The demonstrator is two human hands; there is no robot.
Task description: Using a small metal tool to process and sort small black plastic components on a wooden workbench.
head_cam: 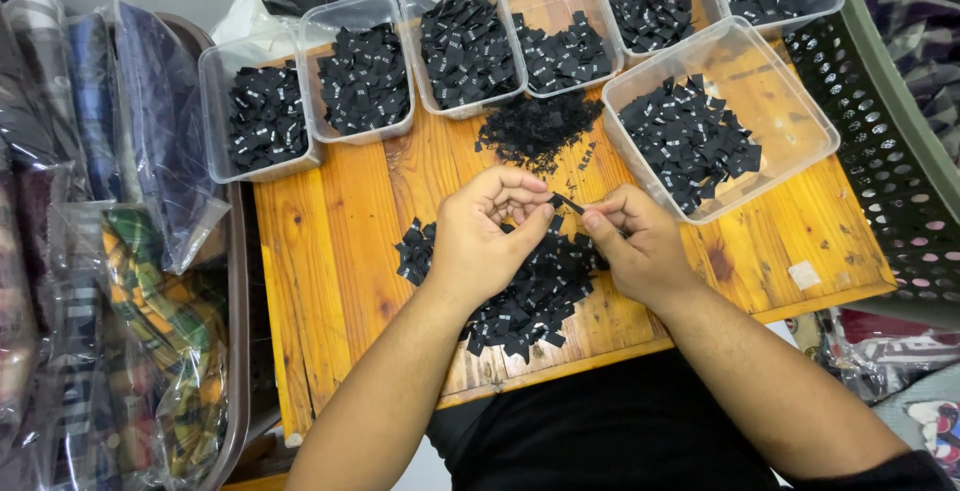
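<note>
You are mid-sort: your left hand (490, 231) and right hand (635, 241) both pinch one small black label (566, 203) between fingertips, just above the loose pile (520, 291) on the wooden table (330, 251). Next, judge which clear tub (720, 116) at the far side suits it

Bright even light, soft shadows, sharp focus, edges slightly bowed.
</note>
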